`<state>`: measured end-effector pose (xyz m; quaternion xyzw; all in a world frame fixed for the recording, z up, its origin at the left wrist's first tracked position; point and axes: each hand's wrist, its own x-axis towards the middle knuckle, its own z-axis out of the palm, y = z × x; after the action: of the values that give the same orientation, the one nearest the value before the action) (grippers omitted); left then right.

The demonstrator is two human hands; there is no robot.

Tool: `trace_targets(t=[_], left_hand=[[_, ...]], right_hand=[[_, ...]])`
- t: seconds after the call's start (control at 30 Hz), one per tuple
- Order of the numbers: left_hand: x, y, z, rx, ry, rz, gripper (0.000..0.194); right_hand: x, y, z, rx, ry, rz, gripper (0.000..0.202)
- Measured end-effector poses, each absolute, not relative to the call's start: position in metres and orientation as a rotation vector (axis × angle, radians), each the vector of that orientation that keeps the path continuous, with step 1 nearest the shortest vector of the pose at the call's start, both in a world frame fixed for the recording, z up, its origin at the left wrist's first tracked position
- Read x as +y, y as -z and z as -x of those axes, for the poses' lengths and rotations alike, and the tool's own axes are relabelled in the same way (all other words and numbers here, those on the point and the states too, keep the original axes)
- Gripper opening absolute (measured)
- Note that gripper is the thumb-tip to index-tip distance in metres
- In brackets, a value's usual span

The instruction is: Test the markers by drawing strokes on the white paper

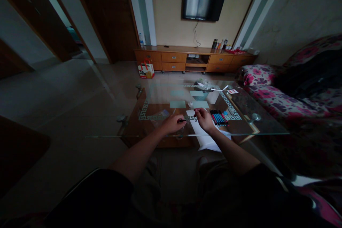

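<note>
My left hand (173, 124) is closed over the near part of the glass table (157, 128). A short, dark pen-like piece (182, 120) sticks out of its fingers toward the right. A small gap away, my right hand (204, 119) has its fingers pinched together, with a tiny dark bit showing below them; what it is I cannot make out. White paper sheets (201, 138) lie beneath and beside my right hand, partly covered by it. Just right of that hand, several blue, pink and black pens (219, 118) lie side by side in a row.
Toward the table's far side are a teal basket (200, 97), crumpled clear plastic (204, 84) and a red-and-white card (232, 91). Clear plastic wrapping (160, 115) lies left. A floral sofa (278, 103) borders the right. A wooden TV cabinet (173, 57) and paper bag (146, 70) stand beyond.
</note>
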<state>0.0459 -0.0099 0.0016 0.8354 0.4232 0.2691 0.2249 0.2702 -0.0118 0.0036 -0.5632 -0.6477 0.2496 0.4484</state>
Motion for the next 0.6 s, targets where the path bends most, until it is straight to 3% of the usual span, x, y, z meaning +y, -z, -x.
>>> trace_targets(t=[0.6], left_hand=[[-0.0107,-0.0058,-0.0480,1.126,-0.768,-2.316,0.018]], right_hand=[[-0.0099,0.0003,-0.2723,-1.639,-0.584,1.409,0.040]])
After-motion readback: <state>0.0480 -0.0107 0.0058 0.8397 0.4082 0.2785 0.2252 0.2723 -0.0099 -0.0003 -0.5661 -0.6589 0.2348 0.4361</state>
